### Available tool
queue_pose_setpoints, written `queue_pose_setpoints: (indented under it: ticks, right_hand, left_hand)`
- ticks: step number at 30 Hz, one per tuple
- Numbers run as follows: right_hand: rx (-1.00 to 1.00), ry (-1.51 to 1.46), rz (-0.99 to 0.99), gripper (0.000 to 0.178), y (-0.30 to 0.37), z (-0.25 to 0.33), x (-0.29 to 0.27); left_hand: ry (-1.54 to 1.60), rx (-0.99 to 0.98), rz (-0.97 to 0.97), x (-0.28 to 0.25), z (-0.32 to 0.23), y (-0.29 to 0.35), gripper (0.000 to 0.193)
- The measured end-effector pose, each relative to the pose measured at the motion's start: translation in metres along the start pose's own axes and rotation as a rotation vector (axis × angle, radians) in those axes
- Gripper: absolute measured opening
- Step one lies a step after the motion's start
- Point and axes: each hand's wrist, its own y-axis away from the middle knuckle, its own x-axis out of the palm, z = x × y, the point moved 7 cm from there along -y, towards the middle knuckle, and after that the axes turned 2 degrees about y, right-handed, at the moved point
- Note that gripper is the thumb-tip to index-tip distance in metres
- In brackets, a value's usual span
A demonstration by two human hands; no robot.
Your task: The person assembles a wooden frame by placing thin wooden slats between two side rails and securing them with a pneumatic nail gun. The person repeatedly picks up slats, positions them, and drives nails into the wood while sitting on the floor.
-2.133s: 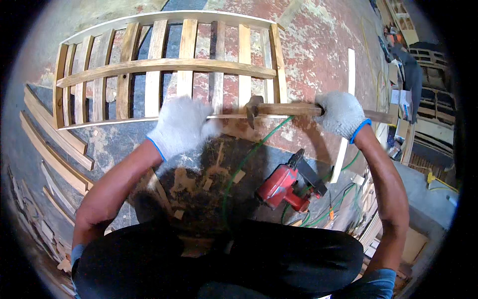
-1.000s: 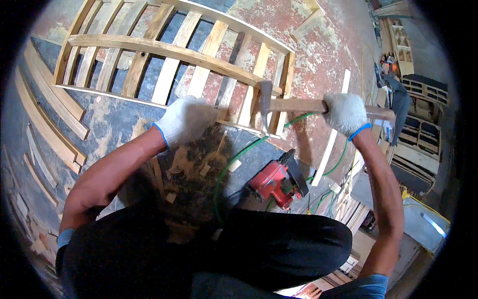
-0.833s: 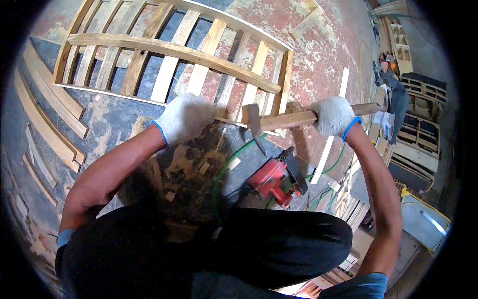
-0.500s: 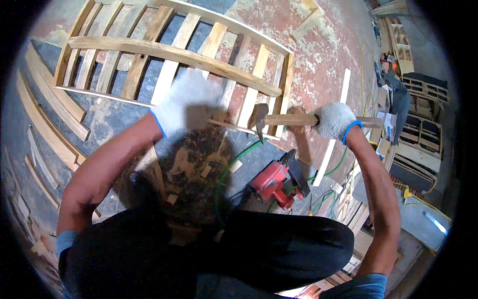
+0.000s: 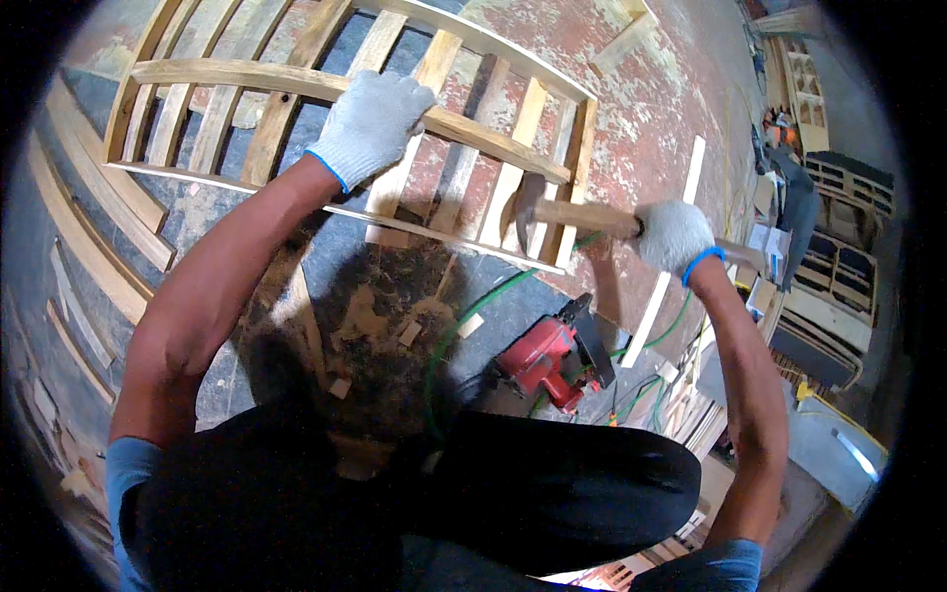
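Observation:
A slatted wooden frame [image 5: 454,128] lies on the floor ahead of me, with one long rail [image 5: 247,79] running across its slats. My left hand [image 5: 373,128], in a white knit glove with a blue cuff, is closed over that rail near its middle; the fingertips are partly hidden. Gripped by the handle, a claw hammer [image 5: 582,215] is in my gloved right hand [image 5: 676,239]. Its metal head is over the frame's near right corner, apart from the rail.
A red nail gun [image 5: 541,355] with a green hose [image 5: 498,291] rests on the floor before my knees. Loose wooden strips [image 5: 94,222] lie at the left, and a pale strip [image 5: 681,212] at the right. Wooden racks [image 5: 838,237] stand farther right. Sawdust and offcuts cover the near floor.
My left hand has moved up and slightly right onto the frame's long rail. The hammer has shifted slightly right and up. Within the view, the frame sits a little differently.

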Motion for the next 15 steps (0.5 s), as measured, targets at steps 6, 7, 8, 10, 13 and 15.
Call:
queue_pose_setpoints:
  ticks: [6,7,8,10,13,15]
  right_hand:
    - [0.13,-0.029,-0.04,0.033,0.009,-0.01,0.02]
    - [0.104,-0.095,-0.051,0.033,0.01,-0.008,0.021]
    - [0.103,-0.136,-0.071,0.033,0.016,-0.005,0.024]
    - [0.113,-0.184,-0.044,0.033,0.029,0.0,0.03]
    - [0.159,-0.306,-0.065,0.038,0.047,0.001,0.033]
    - [0.173,-0.532,-0.082,0.042,0.048,0.007,0.039]
  left_hand:
    - [-0.009,-0.007,0.049,0.006,0.0,-0.002,0.01]
    - [-0.022,-0.008,0.014,0.004,0.001,-0.002,0.01]
    - [0.006,0.0,-0.031,0.001,0.0,-0.002,0.01]
    - [-0.008,-0.006,0.019,0.005,0.0,-0.002,0.01]
    - [-0.028,-0.007,0.022,0.007,0.001,-0.004,0.01]
    - [-0.04,0.003,0.0,0.006,0.0,-0.004,0.011]
